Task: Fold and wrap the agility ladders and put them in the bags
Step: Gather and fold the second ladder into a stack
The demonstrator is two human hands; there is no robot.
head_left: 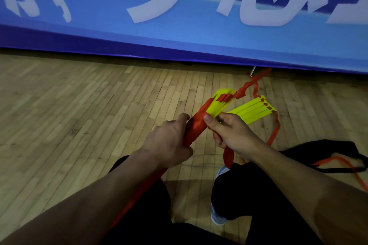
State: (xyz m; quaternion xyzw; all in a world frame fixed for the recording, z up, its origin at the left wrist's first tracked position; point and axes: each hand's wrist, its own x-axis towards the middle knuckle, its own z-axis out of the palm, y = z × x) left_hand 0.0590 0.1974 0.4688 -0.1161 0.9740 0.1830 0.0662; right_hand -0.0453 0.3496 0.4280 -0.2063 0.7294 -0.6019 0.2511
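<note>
Axis: as you wrap, the rung bundle runs from mid-frame toward the upper right.
Left hand: grips the red strap.
Right hand: pinches the rungs.

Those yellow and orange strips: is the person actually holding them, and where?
Yes. The left hand grips the orange strap bunched beside the yellow rungs; the right hand pinches the near end of the rung bundle.

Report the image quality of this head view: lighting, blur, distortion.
Head view: dim, uneven lighting, with the wooden plank floor brightest mid-frame and dark at the corners; wide-angle bending curves the blue banner with white characters; slight softness throughout, though both hands and the yellow-and-red agility ladder read clearly.
</note>
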